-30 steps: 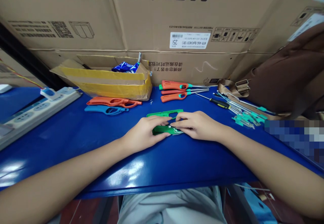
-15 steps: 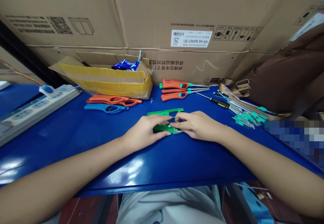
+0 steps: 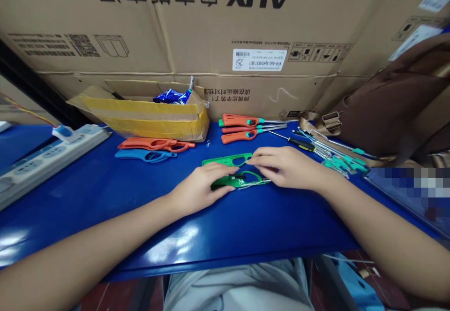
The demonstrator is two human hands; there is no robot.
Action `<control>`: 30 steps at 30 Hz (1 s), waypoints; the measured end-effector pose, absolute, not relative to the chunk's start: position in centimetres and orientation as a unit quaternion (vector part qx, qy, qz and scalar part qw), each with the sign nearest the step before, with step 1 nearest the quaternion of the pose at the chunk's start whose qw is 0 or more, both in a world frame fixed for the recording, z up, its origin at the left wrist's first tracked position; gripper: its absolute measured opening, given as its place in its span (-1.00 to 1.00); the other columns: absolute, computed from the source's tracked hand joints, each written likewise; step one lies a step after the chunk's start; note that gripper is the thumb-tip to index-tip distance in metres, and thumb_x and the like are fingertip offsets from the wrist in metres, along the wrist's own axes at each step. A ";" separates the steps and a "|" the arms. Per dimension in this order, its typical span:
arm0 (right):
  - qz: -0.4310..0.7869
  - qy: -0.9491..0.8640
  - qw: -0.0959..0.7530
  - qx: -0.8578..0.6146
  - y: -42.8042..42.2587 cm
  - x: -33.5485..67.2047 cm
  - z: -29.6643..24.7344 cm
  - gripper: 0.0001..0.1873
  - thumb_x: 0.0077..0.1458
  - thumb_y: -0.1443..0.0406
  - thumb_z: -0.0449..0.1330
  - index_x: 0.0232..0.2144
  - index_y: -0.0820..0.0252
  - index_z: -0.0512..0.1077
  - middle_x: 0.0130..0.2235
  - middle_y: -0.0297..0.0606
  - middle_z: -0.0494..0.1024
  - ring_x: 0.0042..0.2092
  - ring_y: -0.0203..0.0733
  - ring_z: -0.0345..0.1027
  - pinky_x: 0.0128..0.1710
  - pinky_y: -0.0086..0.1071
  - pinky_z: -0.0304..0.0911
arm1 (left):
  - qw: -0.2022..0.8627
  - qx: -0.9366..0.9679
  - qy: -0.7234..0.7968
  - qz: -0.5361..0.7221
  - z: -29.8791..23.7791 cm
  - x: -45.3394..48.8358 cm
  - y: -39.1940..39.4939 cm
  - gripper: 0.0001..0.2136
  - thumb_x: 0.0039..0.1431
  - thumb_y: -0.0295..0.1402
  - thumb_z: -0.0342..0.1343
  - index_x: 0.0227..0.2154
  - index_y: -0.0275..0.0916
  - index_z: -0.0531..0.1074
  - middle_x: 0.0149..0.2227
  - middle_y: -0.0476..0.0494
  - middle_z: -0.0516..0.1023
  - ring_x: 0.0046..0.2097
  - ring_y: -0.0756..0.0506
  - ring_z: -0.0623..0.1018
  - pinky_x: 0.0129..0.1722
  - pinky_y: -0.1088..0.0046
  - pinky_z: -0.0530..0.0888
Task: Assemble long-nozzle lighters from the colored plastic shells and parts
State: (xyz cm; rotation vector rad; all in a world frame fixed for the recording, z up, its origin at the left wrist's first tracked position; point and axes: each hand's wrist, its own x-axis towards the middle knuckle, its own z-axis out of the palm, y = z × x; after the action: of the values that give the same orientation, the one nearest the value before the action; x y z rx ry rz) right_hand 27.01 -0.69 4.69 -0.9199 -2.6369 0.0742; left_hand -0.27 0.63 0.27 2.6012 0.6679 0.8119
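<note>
My left hand [image 3: 197, 186] grips the nearer green lighter shell half [image 3: 225, 181] between thumb and fingers. Thin white wires [image 3: 251, 184] run along this half past its trigger opening, with a metal piece at its right end. Just behind it on the table lies a second green shell half [image 3: 225, 160], roughly parallel. My right hand [image 3: 281, 165] is at the right ends of both halves, its fingertips drawn together beside the farther one's tip. What those fingers hold, if anything, is hidden.
Behind are orange lighters [image 3: 239, 136], orange shells [image 3: 154, 143], a blue shell [image 3: 144, 155] and a yellow-taped carton [image 3: 151, 118]. A screwdriver [image 3: 302, 145] and metal rods with teal ends [image 3: 342, 163] lie right. A power strip [image 3: 49, 156] is left; a brown bag [image 3: 379, 100] sits right.
My right hand has moved from the wires in the nearer shell half to its right end, near the farther half's tip. The trigger opening and wires now show. My left hand keeps its grip.
</note>
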 end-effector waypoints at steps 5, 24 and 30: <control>0.038 -0.931 0.164 -0.323 -1.4 27.4 5.8 -0.77 0.32 0.33 0.09 -0.12 0.18 0.55 -0.13 -0.20 0.60 -0.19 -0.20 0.49 -0.20 -0.37 0.31 | 0.150 0.935 0.202 0.250 0.4 -0.5 0.8 -0.67 0.36 -0.39 0.13 0.15 -0.23 0.44 -0.03 -0.17 0.65 -0.01 -0.14 0.60 0.03 0.27 0.55; 0.069 -0.937 0.035 -0.341 -2.4 25.4 4.7 -0.89 0.35 0.29 0.10 -0.21 0.15 0.42 -0.15 -0.29 0.48 -0.34 -0.26 0.33 -0.38 -0.36 0.12 | 0.103 0.946 0.223 0.212 1.0 -0.7 0.8 -0.71 0.39 -0.35 0.09 0.11 -0.24 0.51 -0.09 -0.21 0.65 -0.05 -0.13 0.62 -0.05 0.34 0.60; 0.075 -0.933 0.051 -0.349 -2.3 26.0 5.6 -0.85 0.37 0.29 0.08 -0.25 0.17 0.42 -0.25 -0.32 0.52 -0.33 -0.25 0.36 -0.34 -0.37 0.14 | 0.111 0.943 0.245 0.194 1.3 -1.0 0.9 -0.70 0.38 -0.34 0.10 0.12 -0.22 0.51 -0.09 -0.22 0.63 -0.06 -0.14 0.63 -0.04 0.31 0.60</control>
State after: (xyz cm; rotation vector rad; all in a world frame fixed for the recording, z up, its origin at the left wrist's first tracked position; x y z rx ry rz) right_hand 26.04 -2.28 5.59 -1.0623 -2.8386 0.2281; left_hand -1.00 0.91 1.31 2.7703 0.7197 0.5693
